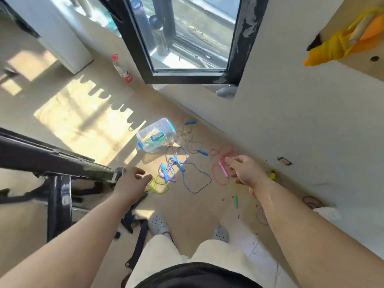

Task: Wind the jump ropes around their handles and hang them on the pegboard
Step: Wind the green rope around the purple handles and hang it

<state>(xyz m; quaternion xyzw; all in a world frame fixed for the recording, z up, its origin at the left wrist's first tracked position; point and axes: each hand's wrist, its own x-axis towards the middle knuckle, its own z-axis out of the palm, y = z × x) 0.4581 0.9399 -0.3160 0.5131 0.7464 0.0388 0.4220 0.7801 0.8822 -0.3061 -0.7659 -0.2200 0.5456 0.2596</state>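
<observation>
Several jump ropes lie loose on the floor ahead of me. A blue-and-white rope (195,177) with blue handles sprawls in the middle, a red rope (218,169) with a pink handle lies to its right, and a yellow-green rope (159,187) with purple handles lies to its left. Another rope with blue handles (202,152) trails toward the wall. My left hand (129,183) hovers over the yellow-green rope, fingers loosely curled, holding nothing. Empty as well, my right hand (246,172) reaches out above the red rope. A wound yellow rope (332,47) hangs on the pegboard (365,63) at top right.
A clear plastic box (155,135) with blue latches stands beyond the ropes. A dark metal frame (58,163) crosses at left. A green handle (236,201) lies on the floor near my feet. A bottle (121,68) stands by the window. The white wall runs along the right.
</observation>
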